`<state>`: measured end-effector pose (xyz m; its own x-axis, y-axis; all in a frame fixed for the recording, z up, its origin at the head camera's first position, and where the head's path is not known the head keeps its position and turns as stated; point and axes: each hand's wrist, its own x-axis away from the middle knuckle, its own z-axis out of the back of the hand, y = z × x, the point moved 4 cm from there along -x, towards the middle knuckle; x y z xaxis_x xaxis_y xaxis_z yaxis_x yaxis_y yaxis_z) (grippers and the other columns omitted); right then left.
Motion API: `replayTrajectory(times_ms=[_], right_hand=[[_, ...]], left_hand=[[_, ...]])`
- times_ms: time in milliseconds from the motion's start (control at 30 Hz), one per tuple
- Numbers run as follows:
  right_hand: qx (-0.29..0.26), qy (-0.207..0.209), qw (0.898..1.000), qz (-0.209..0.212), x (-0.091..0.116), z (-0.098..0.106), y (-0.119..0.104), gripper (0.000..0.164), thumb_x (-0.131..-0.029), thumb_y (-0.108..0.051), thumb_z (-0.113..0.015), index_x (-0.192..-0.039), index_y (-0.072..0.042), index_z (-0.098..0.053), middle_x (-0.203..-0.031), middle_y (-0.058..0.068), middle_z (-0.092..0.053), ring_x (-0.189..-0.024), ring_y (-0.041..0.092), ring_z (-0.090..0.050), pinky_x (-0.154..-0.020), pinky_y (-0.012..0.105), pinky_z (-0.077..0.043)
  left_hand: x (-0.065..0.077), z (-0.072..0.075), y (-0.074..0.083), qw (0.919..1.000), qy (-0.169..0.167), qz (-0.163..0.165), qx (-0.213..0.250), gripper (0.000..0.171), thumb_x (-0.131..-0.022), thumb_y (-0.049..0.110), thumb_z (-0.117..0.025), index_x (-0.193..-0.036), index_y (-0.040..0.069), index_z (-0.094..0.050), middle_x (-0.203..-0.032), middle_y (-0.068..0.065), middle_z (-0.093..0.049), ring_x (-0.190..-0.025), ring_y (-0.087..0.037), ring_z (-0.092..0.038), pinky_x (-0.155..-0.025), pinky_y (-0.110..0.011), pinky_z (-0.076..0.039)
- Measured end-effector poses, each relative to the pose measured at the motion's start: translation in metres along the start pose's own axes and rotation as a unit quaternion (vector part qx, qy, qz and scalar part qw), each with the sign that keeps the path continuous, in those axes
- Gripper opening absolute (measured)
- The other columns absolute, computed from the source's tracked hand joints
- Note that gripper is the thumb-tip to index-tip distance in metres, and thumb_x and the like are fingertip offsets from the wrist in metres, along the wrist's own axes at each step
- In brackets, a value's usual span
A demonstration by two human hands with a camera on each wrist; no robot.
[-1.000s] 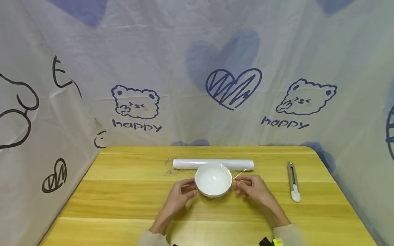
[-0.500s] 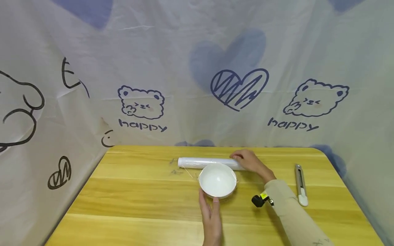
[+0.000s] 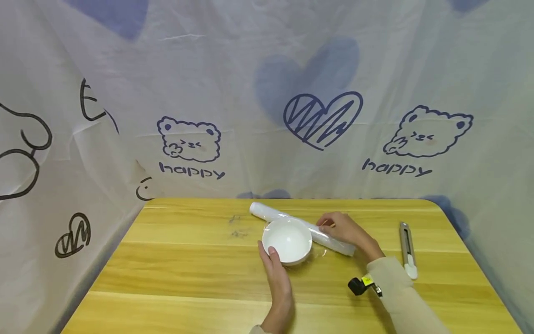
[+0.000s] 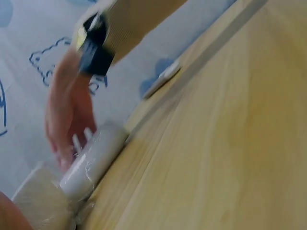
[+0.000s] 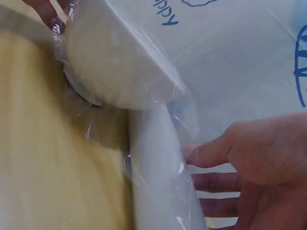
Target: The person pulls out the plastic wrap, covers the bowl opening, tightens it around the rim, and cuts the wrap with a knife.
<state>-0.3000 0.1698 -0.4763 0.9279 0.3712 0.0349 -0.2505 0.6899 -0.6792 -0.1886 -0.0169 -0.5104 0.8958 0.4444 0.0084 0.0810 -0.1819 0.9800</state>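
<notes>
A white bowl, with clear cling film wrapped about it, is on the table. My left hand holds its near left side, the thumb at the rim and the fingers along the outside. A white roll of cling film lies slantwise behind and to the right of the bowl. My right hand is at the roll's right half. In the right wrist view its thumb touches the roll, with the fingers stretched toward it; their tips are hidden. Loose clear film hangs below the bowl.
A grey and white utility knife lies at the right of the wooden table. A printed cloth hangs behind the table and along its sides. Small dark marks show on the tabletop left of the roll.
My right hand has gone from the bowl's side to the roll. The roll has turned from level to slanting, its right end nearer me. My left hand has shifted to the bowl's near side.
</notes>
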Motion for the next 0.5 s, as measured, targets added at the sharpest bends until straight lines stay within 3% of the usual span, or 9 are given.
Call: replayTrajectory(times_ms=[200, 367, 500], right_hand=[[-0.022, -0.011, 0.999, -0.042, 0.022, -0.012, -0.004, 0.025, -0.093, -0.015, -0.061, -0.116, -0.005, -0.062, -0.100, 0.011, -0.063, -0.087, 0.020, -0.059, -0.070, 0.033, -0.053], [-0.029, -0.012, 0.998, -0.045, 0.037, -0.023, -0.012, 0.044, -0.092, -0.016, -0.062, -0.130, 0.003, -0.051, -0.092, 0.008, -0.061, -0.078, 0.017, -0.057, -0.063, 0.029, -0.052], [-0.055, -0.018, 0.997, -0.058, 0.047, -0.034, -0.016, 0.055, -0.093, -0.016, -0.060, -0.138, 0.008, -0.040, -0.084, 0.006, -0.057, -0.067, 0.015, -0.053, -0.055, 0.028, -0.049]], left_hand=[[-0.024, 0.005, -0.002, 0.9997, -0.005, -0.003, 0.025, 0.056, -0.104, 0.037, -0.026, -0.151, 0.007, -0.016, -0.154, -0.017, -0.018, -0.141, -0.033, -0.015, -0.115, -0.049, -0.009], [-0.043, 0.006, -0.002, 0.9995, -0.006, -0.003, 0.031, 0.051, -0.105, 0.033, -0.025, -0.147, 0.004, -0.029, -0.149, -0.020, -0.031, -0.137, -0.034, -0.026, -0.113, -0.049, -0.018], [-0.049, 0.005, 0.016, 0.9998, 0.002, -0.002, 0.019, 0.046, -0.106, 0.024, -0.025, -0.138, -0.004, -0.042, -0.138, -0.025, -0.044, -0.129, -0.038, -0.039, -0.108, -0.050, -0.030]])
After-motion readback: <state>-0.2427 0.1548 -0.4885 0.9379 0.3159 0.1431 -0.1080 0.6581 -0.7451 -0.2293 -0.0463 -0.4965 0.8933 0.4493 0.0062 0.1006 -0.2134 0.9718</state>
